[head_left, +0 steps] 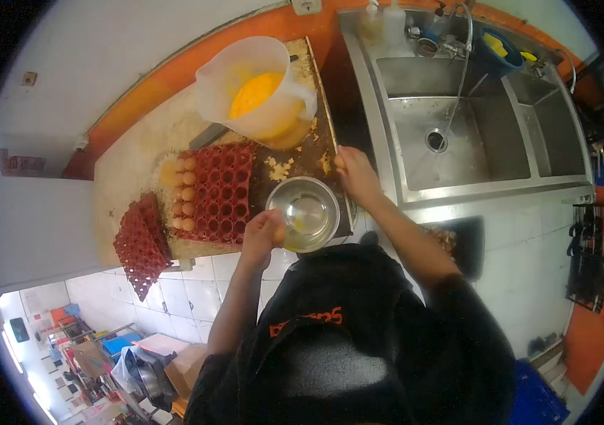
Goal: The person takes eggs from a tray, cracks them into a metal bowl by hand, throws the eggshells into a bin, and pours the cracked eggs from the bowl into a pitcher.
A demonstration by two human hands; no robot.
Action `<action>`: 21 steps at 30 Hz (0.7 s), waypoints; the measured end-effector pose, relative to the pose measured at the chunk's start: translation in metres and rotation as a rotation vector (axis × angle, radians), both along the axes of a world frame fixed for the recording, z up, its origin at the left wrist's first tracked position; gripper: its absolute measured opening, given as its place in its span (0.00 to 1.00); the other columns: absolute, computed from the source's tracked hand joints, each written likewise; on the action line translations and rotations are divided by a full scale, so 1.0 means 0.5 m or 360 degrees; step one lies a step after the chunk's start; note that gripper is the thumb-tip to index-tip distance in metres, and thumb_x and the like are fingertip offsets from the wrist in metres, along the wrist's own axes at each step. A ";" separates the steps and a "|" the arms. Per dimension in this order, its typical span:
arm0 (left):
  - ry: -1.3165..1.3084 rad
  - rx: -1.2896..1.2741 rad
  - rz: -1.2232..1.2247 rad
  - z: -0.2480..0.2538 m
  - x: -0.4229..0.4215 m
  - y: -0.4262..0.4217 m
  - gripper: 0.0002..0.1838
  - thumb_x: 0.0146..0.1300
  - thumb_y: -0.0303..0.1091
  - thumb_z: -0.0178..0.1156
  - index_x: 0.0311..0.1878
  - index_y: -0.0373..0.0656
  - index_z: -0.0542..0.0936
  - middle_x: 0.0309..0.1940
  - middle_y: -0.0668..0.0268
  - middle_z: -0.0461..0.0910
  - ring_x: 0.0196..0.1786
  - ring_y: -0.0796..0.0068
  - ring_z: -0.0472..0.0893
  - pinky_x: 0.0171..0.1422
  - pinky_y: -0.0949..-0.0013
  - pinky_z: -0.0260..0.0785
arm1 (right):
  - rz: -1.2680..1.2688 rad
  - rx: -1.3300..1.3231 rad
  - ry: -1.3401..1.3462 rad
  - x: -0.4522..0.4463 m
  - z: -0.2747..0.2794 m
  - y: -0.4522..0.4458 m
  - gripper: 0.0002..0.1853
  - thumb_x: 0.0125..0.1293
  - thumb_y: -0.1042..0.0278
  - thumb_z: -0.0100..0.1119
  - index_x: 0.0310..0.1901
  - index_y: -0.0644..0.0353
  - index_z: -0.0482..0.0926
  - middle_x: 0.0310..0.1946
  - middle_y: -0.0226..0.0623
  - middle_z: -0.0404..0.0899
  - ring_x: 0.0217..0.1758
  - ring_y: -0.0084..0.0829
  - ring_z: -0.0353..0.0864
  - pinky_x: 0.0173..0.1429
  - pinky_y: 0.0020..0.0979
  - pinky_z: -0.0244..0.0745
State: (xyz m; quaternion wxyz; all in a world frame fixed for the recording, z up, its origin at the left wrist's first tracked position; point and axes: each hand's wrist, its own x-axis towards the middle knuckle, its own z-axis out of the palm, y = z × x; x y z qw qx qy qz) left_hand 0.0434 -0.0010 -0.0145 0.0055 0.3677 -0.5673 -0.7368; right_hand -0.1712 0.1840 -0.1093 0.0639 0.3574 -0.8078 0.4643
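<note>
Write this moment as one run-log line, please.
left hand: egg at bowl rim; right hand: at counter edge, grip unclear; tray: some eggs; pitcher: yellow liquid

brown egg (279, 234): smooth, partly covered by fingers of left hand (261, 237), over near-left rim of bowl. second egg (340, 163): tan, mostly hidden in right hand (359, 177), at counter edge (345, 205). metal bowl (328, 204): round, shiny, upright near counter corner; clear liquid, trace of yellow inside.
</note>
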 end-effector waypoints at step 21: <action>0.0488 -0.2437 -0.0880 0.038 -0.014 0.050 0.30 0.47 0.39 0.72 0.57 0.43 0.77 0.45 0.56 0.80 0.46 0.55 0.81 0.51 0.58 0.77 | 0.1066 0.0042 -0.1105 0.191 0.186 -0.035 0.27 0.57 0.73 0.58 0.59 0.69 0.66 0.48 0.60 0.76 0.56 0.55 0.76 0.60 0.42 0.71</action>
